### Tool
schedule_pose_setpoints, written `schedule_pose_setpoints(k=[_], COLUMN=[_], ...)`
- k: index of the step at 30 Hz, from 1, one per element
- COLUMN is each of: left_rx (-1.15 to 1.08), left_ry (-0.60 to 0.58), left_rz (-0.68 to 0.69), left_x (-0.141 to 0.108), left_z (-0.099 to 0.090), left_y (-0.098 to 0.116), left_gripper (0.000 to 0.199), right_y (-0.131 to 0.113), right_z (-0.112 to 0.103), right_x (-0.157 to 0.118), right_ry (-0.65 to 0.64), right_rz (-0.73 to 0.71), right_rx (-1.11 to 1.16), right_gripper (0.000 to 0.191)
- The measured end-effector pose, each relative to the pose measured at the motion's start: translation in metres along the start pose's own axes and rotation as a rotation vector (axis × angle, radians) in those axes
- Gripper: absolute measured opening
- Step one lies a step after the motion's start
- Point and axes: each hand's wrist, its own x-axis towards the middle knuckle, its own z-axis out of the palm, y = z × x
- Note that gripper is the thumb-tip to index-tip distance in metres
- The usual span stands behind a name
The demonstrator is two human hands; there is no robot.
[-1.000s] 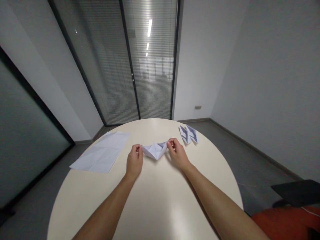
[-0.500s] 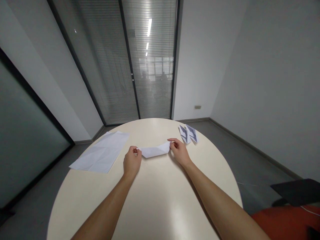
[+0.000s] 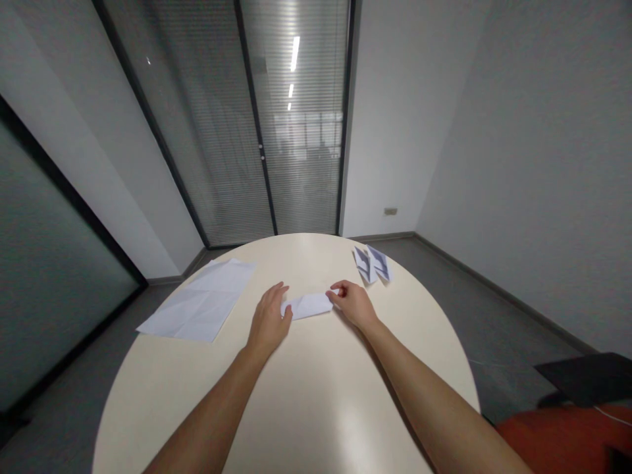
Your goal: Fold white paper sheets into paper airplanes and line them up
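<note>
A narrow strip of folded white paper (image 3: 310, 305) lies between my two hands over the middle of the table. My left hand (image 3: 269, 317) is at its left end, fingers spread and thumb apart, the thumb overlapping the paper's edge. At the opposite end, my right hand (image 3: 351, 301) pinches the paper's right corner between thumb and fingers. The left end of the strip is partly hidden behind my left hand.
The round cream table (image 3: 306, 395) fills the lower middle. Creased white sheets (image 3: 202, 299) lie at its left edge. Two folded paper pieces (image 3: 372, 264) sit at the back right. A red chair (image 3: 567, 438) and a black flat object (image 3: 587, 378) are at the lower right.
My left hand has opened from its pinch and shifted slightly right. My right hand's index finger has curled in. The paper strip now looks flatter and shorter between the hands.
</note>
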Motion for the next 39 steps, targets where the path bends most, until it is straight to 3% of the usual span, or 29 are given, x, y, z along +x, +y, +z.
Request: schedule_pose_setpoints(k=[4,11,16,20,22,27,30,34,39], left_rx=[-0.128,-0.094,-0.024,-0.009,-0.01,0.031,0.106,0.167,0.196], left_ry=[-0.189,-0.33,-0.407,-0.434,-0.433,-0.479,-0.559,-0.635,-0.635], left_rz=[0.18,0.149,0.133,0.124,0.114,0.068,0.057,0.08,0.068], left_x=[-0.002,-0.009,-0.007,-0.005,-0.005,-0.007,-0.006,-0.005,-0.003], left_z=[0.003,0.004,0.003,0.004,0.006,0.008,0.002,-0.008,-0.008], left_y=[0.011,0.013,0.016,0.016,0.015,0.015,0.02,0.027,0.029], left_gripper=[0.047,0.045,0.047,0.048,0.048,0.058,0.069,0.071,0.068], right_y=[0.004,0.0,-0.01,-0.018,-0.02,-0.017,-0.017,-0.029,-0.048], right_z=[0.002,-0.003,-0.006,-0.002,0.0,0.0,-0.004,-0.01,-0.007], right_x=[0.0,-0.002,-0.007,-0.013,-0.014,-0.014,-0.016,-0.024,-0.035], right_ry=[0.012,0.033,-0.046,-0.296,-0.373,-0.423,-0.497,-0.608,-0.666], right_rz=[-0.018,-0.07,-0.4,-0.694,-0.752,-0.697,-0.564,-0.363,-0.303], right_rx=[-0.033,-0.194,-0.301,-0.227,-0.194,-0.228,-0.297,-0.427,-0.492], right_gripper=[0.021,0.017,0.023,0.029,0.032,0.038,0.048,0.065,0.073])
